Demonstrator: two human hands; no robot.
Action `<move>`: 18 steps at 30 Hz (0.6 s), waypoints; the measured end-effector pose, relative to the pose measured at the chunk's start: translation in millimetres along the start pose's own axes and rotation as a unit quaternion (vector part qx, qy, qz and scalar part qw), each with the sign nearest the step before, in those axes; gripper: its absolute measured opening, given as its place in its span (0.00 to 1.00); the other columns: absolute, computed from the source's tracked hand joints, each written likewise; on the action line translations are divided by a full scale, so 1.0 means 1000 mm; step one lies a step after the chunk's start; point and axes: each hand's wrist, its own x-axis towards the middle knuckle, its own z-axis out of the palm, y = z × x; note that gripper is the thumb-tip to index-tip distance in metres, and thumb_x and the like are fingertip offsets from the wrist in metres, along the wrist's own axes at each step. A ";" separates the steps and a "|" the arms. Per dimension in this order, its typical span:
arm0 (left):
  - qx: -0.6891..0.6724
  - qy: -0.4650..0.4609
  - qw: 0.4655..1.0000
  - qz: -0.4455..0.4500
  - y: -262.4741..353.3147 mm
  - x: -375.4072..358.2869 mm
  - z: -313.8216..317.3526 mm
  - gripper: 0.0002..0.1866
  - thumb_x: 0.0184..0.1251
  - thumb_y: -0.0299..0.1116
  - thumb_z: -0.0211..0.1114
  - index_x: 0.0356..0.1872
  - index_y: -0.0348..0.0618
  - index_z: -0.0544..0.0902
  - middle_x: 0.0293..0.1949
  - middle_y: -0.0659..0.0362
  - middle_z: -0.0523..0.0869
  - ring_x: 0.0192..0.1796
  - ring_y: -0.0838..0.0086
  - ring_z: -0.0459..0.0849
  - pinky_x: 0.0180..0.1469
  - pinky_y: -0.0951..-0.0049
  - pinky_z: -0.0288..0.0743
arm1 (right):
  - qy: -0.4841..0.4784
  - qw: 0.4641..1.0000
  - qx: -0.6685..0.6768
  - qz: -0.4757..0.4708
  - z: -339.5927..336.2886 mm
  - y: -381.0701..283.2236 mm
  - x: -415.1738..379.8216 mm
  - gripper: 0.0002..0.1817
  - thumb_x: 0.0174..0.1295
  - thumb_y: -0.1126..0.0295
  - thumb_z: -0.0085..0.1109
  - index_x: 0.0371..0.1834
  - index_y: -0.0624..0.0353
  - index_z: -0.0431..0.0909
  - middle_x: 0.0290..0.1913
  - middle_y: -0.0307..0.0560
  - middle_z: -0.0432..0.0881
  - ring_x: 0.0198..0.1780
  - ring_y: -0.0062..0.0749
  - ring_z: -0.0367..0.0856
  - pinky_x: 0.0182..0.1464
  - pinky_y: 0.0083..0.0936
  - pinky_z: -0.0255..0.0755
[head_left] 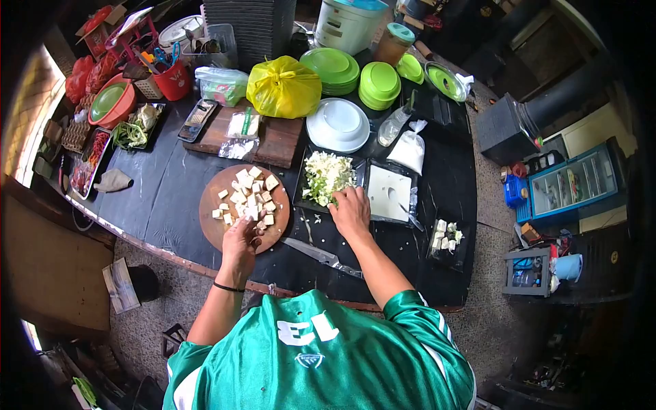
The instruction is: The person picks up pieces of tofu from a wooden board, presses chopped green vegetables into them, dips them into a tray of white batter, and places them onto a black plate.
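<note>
My left hand is at the near edge of a round wooden board, its fingers closed on a white tofu cube. More tofu cubes lie heaped across that board. My right hand dips its curled fingertips into the chopped pale and green vegetables in a black tray. What those fingertips pinch is partly hidden. Just right of that hand, a square container of white batter has a spoon handle sticking out. A large knife lies between my wrists.
At right, a small black tray holds filled tofu pieces. Behind the vegetables stand white plates, green plates and a bag of white powder. A yellow plastic bag sits by a thick chopping block.
</note>
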 end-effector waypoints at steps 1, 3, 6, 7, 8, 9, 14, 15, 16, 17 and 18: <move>0.002 -0.006 1.000 0.003 -0.002 -0.001 0.002 0.16 0.84 0.40 0.64 0.62 0.43 0.85 0.54 0.60 0.95 0.38 0.79 0.83 0.39 0.79 0.72 | 0.009 1.000 -0.007 -0.005 0.001 0.004 0.000 0.13 0.62 0.64 0.76 0.48 0.51 0.91 0.50 0.42 0.82 0.61 0.45 0.76 0.64 0.46 0.72; 0.016 -0.006 1.000 0.008 0.015 -0.003 -0.016 0.15 0.84 0.40 0.64 0.61 0.43 0.85 0.54 0.60 0.95 0.37 0.80 0.83 0.39 0.79 0.71 | 0.019 1.000 -0.002 -0.005 0.017 -0.015 0.000 0.12 0.62 0.64 0.75 0.47 0.52 0.90 0.50 0.44 0.82 0.60 0.46 0.76 0.62 0.47 0.72; 0.024 -0.020 1.000 0.005 0.016 0.000 -0.019 0.15 0.84 0.40 0.64 0.61 0.43 0.86 0.53 0.59 0.95 0.37 0.80 0.83 0.38 0.79 0.71 | 0.050 0.999 -0.017 -0.013 0.021 -0.014 0.003 0.07 0.61 0.66 0.73 0.41 0.51 0.90 0.48 0.43 0.83 0.58 0.46 0.77 0.59 0.46 0.73; 0.026 -0.022 0.999 0.006 0.018 0.002 -0.019 0.15 0.84 0.40 0.64 0.61 0.43 0.86 0.53 0.59 0.95 0.36 0.80 0.83 0.38 0.79 0.71 | 0.053 0.998 -0.019 -0.012 0.020 -0.013 0.005 0.07 0.61 0.66 0.73 0.41 0.51 0.90 0.48 0.43 0.83 0.58 0.46 0.77 0.59 0.46 0.73; 0.029 -0.026 0.999 0.008 0.019 0.005 -0.019 0.15 0.84 0.40 0.64 0.60 0.43 0.86 0.53 0.59 0.95 0.36 0.80 0.83 0.38 0.79 0.71 | 0.077 0.997 0.002 0.000 0.019 -0.013 0.007 0.06 0.62 0.67 0.72 0.40 0.51 0.90 0.47 0.41 0.84 0.56 0.45 0.78 0.58 0.45 0.73; 0.031 -0.029 0.999 0.007 0.019 0.007 -0.018 0.15 0.84 0.40 0.64 0.60 0.43 0.86 0.53 0.59 0.95 0.36 0.80 0.83 0.38 0.79 0.71 | 0.099 0.995 0.023 0.013 0.014 -0.015 0.007 0.05 0.62 0.67 0.72 0.39 0.50 0.90 0.46 0.40 0.85 0.55 0.44 0.79 0.57 0.43 0.74; 0.039 -0.053 0.998 -0.007 0.015 0.022 -0.015 0.15 0.84 0.40 0.63 0.59 0.43 0.86 0.53 0.58 0.95 0.36 0.80 0.83 0.38 0.79 0.71 | 0.111 0.987 0.100 0.064 -0.009 -0.011 0.010 0.06 0.64 0.70 0.71 0.41 0.56 0.91 0.44 0.48 0.91 0.49 0.50 0.85 0.55 0.43 0.78; 0.040 -0.062 0.997 -0.007 0.014 0.024 -0.015 0.14 0.84 0.40 0.63 0.59 0.43 0.86 0.53 0.58 0.95 0.35 0.80 0.83 0.38 0.79 0.72 | 0.111 0.987 0.098 0.066 -0.008 -0.009 0.010 0.06 0.64 0.70 0.71 0.41 0.56 0.91 0.44 0.48 0.91 0.49 0.50 0.85 0.55 0.43 0.78; 0.040 -0.064 0.997 -0.008 0.013 0.025 -0.015 0.14 0.84 0.40 0.63 0.59 0.43 0.86 0.53 0.58 0.95 0.35 0.80 0.83 0.38 0.79 0.72 | 0.115 0.985 0.106 0.073 -0.007 -0.007 0.010 0.06 0.65 0.70 0.70 0.41 0.57 0.91 0.44 0.48 0.91 0.49 0.49 0.85 0.56 0.43 0.78; 0.038 -0.078 0.996 -0.008 0.012 0.027 -0.015 0.14 0.84 0.39 0.63 0.59 0.43 0.86 0.53 0.58 0.95 0.35 0.80 0.83 0.38 0.79 0.72 | 0.118 0.983 0.113 0.080 -0.006 -0.006 0.011 0.06 0.66 0.69 0.70 0.41 0.57 0.91 0.44 0.48 0.91 0.49 0.49 0.85 0.56 0.43 0.78; 0.036 -0.092 0.995 -0.007 0.011 0.029 -0.015 0.14 0.84 0.39 0.63 0.59 0.43 0.86 0.53 0.58 0.95 0.35 0.80 0.83 0.39 0.79 0.72 | 0.119 0.983 0.112 0.080 -0.007 -0.005 0.012 0.06 0.66 0.69 0.70 0.41 0.57 0.91 0.44 0.48 0.91 0.49 0.49 0.85 0.56 0.43 0.78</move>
